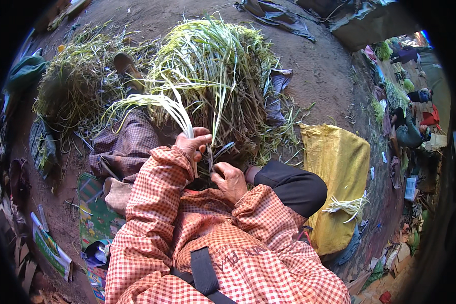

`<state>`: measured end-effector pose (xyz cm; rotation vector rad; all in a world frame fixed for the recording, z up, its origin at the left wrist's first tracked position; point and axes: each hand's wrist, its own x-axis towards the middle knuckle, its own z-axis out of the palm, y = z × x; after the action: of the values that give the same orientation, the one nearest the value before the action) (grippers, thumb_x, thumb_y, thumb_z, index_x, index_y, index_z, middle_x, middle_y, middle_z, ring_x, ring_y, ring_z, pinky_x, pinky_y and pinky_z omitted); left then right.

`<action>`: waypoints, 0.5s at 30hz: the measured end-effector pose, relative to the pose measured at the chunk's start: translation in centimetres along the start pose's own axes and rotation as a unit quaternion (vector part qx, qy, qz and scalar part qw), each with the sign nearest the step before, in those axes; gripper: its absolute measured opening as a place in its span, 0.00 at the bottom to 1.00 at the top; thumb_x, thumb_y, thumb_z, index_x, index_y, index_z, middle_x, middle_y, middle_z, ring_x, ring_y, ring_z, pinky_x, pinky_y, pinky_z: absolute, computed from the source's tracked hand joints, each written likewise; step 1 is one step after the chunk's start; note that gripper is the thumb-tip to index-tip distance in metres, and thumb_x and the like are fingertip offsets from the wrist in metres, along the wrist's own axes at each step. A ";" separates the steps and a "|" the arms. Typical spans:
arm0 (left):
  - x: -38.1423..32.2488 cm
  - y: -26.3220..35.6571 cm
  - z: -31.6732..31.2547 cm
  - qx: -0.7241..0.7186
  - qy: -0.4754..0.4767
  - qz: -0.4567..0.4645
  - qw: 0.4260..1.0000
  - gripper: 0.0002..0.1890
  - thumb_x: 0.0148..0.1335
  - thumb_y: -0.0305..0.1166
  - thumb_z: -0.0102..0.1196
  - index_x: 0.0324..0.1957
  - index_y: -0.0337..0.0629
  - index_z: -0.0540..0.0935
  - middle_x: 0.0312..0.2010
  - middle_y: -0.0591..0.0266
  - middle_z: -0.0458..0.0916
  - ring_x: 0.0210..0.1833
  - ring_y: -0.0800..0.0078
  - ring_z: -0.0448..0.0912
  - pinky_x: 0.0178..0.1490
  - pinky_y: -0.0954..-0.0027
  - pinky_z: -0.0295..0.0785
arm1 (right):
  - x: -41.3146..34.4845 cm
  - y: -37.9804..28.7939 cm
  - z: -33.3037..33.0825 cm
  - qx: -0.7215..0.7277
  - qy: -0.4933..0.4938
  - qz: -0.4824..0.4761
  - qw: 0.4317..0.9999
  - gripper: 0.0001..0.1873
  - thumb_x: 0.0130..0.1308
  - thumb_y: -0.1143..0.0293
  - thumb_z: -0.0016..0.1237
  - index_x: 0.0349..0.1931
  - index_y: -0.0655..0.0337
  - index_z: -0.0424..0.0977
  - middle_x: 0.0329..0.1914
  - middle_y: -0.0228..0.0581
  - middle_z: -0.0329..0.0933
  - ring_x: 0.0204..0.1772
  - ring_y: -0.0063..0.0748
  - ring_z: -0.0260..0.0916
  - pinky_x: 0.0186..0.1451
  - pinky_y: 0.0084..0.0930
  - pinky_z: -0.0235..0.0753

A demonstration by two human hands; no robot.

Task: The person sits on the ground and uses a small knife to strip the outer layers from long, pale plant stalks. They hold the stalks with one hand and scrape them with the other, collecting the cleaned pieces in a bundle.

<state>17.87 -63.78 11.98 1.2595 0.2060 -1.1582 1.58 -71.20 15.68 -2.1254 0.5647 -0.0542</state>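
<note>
My left hand (194, 145) grips a bunch of peeled white stalks (176, 110), whose pale leafy tops droop to the left. Lower and to the right, my right hand (230, 180) pinches the dark root end of a single long stalk (219, 102). The green leaves of that stalk reach up over a big heap of unpeeled leafy stalks (209, 57), with brownish lower ends facing me. The fingertips of the right hand are partly hidden against the stalk.
Stripped leaf waste (79, 76) is piled at the left. A yellow woven sack (334, 159) lies by my right knee, with a small bundle of white stalks (347, 206) on it. A patterned mat (98, 205) lies at my left. Another person (408, 129) sits at the far right.
</note>
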 end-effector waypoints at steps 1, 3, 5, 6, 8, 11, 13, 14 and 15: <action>0.0 -0.5 -0.1 0.017 0.007 -0.012 1.000 0.17 0.49 0.33 0.65 0.42 0.40 0.78 0.25 0.64 0.79 0.15 0.82 0.68 0.12 0.80 0.56 | -0.5 0.0 0.1 -0.010 -0.003 -0.019 1.000 0.09 0.55 0.68 0.48 0.34 0.62 0.71 0.31 0.48 0.71 0.37 0.53 0.71 0.38 0.41 0.70; -0.3 -1.0 -0.2 0.055 -0.019 0.016 0.998 0.14 0.48 0.33 0.65 0.36 0.40 0.79 0.18 0.68 0.74 0.14 0.82 0.66 0.13 0.80 0.54 | -1.2 0.0 0.2 0.006 -0.032 -0.061 0.998 0.09 0.54 0.71 0.49 0.33 0.66 0.72 0.32 0.48 0.72 0.36 0.50 0.72 0.39 0.33 0.71; -0.8 -0.6 -0.1 0.126 -0.048 0.034 0.990 0.11 0.51 0.34 0.61 0.35 0.40 0.78 0.18 0.69 0.73 0.14 0.83 0.66 0.14 0.81 0.54 | -1.1 -0.2 0.2 0.014 -0.078 -0.053 0.995 0.12 0.58 0.65 0.50 0.38 0.64 0.72 0.33 0.43 0.74 0.34 0.41 0.73 0.39 0.30 0.71; -1.2 -0.2 -0.1 0.092 -0.101 0.024 0.990 0.10 0.53 0.34 0.59 0.35 0.40 0.78 0.18 0.69 0.73 0.14 0.82 0.65 0.14 0.81 0.53 | -0.6 -0.3 0.2 0.158 -0.081 0.030 0.984 0.13 0.61 0.64 0.49 0.40 0.63 0.72 0.33 0.38 0.74 0.34 0.33 0.72 0.39 0.27 0.71; -2.3 0.4 0.5 0.036 -0.147 0.030 0.988 0.08 0.56 0.32 0.56 0.35 0.40 0.77 0.19 0.69 0.73 0.14 0.82 0.66 0.14 0.81 0.54 | 1.0 -0.4 0.0 0.358 -0.043 0.166 0.918 0.15 0.64 0.61 0.47 0.44 0.62 0.72 0.34 0.29 0.74 0.35 0.21 0.70 0.39 0.21 0.71; -4.5 0.9 1.2 0.036 -0.175 0.072 0.981 0.08 0.57 0.31 0.56 0.35 0.38 0.77 0.19 0.68 0.74 0.14 0.82 0.68 0.14 0.82 0.57 | 3.8 -0.8 -0.2 0.567 0.024 0.052 0.822 0.15 0.66 0.60 0.46 0.44 0.63 0.72 0.35 0.27 0.75 0.38 0.14 0.70 0.38 0.15 0.71; -5.5 1.2 1.4 0.029 -0.145 0.087 0.985 0.10 0.55 0.33 0.57 0.35 0.36 0.76 0.19 0.67 0.73 0.15 0.80 0.68 0.12 0.80 0.59 | 4.8 -1.2 -0.3 0.500 0.040 0.060 0.863 0.13 0.66 0.62 0.46 0.41 0.63 0.73 0.31 0.26 0.75 0.34 0.13 0.69 0.36 0.14 0.70; -5.9 1.2 1.5 0.025 -0.111 0.092 0.989 0.10 0.56 0.33 0.56 0.34 0.37 0.76 0.20 0.65 0.73 0.14 0.78 0.68 0.13 0.80 0.59 | 4.9 -1.4 -0.3 0.476 0.052 0.058 0.876 0.12 0.65 0.64 0.48 0.38 0.63 0.74 0.28 0.25 0.75 0.31 0.11 0.67 0.34 0.13 0.69; -6.2 1.2 1.5 0.023 -0.100 0.104 0.989 0.10 0.55 0.33 0.57 0.35 0.37 0.75 0.20 0.64 0.73 0.14 0.77 0.69 0.12 0.80 0.59 | 4.9 -1.6 -0.3 0.479 0.053 0.066 0.874 0.11 0.65 0.64 0.48 0.37 0.63 0.74 0.27 0.25 0.74 0.30 0.11 0.66 0.33 0.13 0.68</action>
<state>15.23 -61.63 17.49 1.1668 -0.1004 -1.1034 6.52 -72.70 16.34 -1.1127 0.5787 -0.3099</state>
